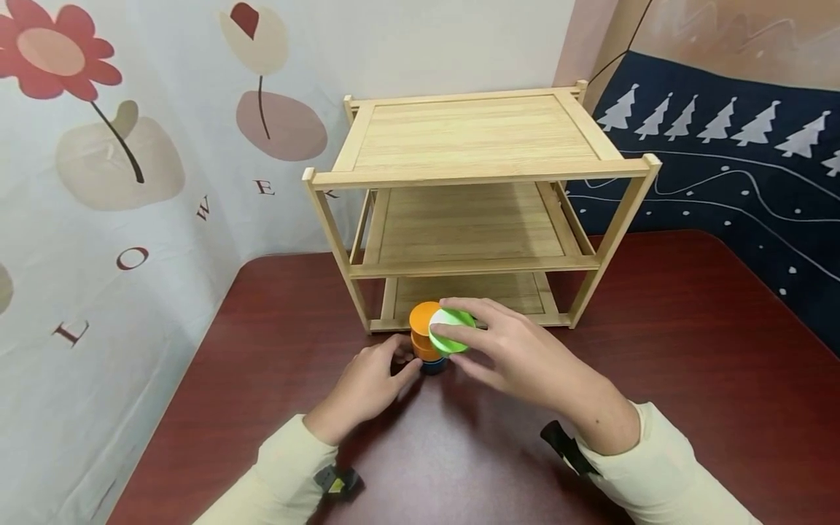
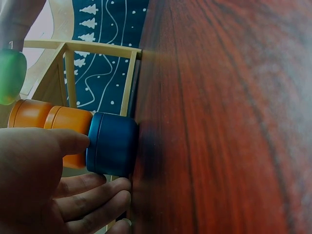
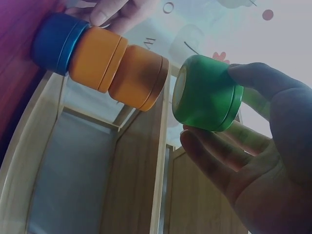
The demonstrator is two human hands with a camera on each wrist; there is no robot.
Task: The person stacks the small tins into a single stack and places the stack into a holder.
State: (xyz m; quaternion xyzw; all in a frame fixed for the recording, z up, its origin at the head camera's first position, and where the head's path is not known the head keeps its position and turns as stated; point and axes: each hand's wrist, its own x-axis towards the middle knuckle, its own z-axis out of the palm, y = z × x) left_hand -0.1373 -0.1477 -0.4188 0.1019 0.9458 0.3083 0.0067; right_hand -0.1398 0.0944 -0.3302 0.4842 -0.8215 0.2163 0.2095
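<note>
A short stack of lidded tins stands at the front of the wooden shelf. The blue tin (image 2: 114, 144) is its base on the table, with a lower orange tin (image 3: 95, 56) on it and an upper orange tin (image 3: 139, 75) on top. My left hand (image 1: 367, 379) holds the stack low down, thumb on one side of the blue tin and fingers round the other. Between thumb and fingers, my right hand (image 1: 525, 357) grips a green tin (image 3: 207, 92) by its sides, just beside and above the topmost orange lid.
Close behind the stack rises a three-tier wooden shelf (image 1: 466, 179). It stands on a dark red table (image 1: 275, 350). A flower-printed cloth (image 1: 177, 65) hangs at the left and back, and a dark blue cloth (image 1: 728, 175) with white trees at the right.
</note>
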